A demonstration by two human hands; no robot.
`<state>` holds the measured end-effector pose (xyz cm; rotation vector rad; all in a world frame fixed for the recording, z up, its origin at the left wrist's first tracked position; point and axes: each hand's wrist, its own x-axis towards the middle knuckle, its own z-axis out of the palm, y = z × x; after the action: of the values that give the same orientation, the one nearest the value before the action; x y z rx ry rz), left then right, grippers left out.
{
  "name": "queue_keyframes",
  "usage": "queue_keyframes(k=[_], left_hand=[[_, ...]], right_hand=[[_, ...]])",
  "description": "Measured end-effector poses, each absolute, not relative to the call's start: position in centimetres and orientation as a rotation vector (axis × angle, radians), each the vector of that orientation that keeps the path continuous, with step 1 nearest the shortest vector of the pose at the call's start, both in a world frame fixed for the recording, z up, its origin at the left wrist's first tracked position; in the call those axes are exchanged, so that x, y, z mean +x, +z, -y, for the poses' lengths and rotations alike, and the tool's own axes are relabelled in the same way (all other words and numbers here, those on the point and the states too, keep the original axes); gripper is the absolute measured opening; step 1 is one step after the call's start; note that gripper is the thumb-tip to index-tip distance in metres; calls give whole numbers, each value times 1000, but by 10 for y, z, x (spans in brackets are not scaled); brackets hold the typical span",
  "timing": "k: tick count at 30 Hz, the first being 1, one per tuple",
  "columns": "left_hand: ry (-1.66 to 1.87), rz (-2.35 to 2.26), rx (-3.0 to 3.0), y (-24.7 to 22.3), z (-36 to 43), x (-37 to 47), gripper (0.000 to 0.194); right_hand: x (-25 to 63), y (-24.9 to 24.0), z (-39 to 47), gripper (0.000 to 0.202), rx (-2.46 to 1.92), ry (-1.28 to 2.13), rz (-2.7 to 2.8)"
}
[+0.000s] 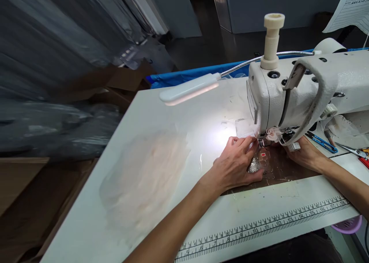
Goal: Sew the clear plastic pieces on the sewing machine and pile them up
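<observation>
My left hand (240,161) rests on the sewing machine bed, its fingers bent together with their tips close to the presser foot (263,142). Its thumb lies lower, beside a shiny silver patch (254,165). Whatever those fingertips hold, if anything, is too small to make out. A gathered pale pink strip of fabric (273,134) sits by the needle area of the white sewing machine (268,97). My right hand (304,155) reaches in from the right of the presser foot; the machine's guard and a white knob hide its fingers.
A blurred, pale, sheer heap (147,174) lies on the left of the white table (207,213). A lamp (190,89) extends over the table. Blue thread snips (321,142) and scissors (350,149) lie to the right. A printed ruler (256,232) follows the front edge.
</observation>
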<state>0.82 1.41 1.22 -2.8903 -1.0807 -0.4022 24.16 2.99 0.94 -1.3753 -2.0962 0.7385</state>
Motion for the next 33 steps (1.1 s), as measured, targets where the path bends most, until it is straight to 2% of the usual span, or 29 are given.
queue_keyframes(k=[3,20,25,33], left_hand=[[-395,1074,-2856,12,-14,9,43],[-492,1198,-2910,8,-17,9,58],[-345,1254,-2928,9,-18,8,65],[-320,1443,-2751,13,-8,11,61]], right_hand=[[242,16,-27,30,-1337,834,2097],[242,11,-15,32,-1418,806,1920],[244,7,-18,35,-1422,823,1890],[246,1,-18,34,-1450,894,1865]])
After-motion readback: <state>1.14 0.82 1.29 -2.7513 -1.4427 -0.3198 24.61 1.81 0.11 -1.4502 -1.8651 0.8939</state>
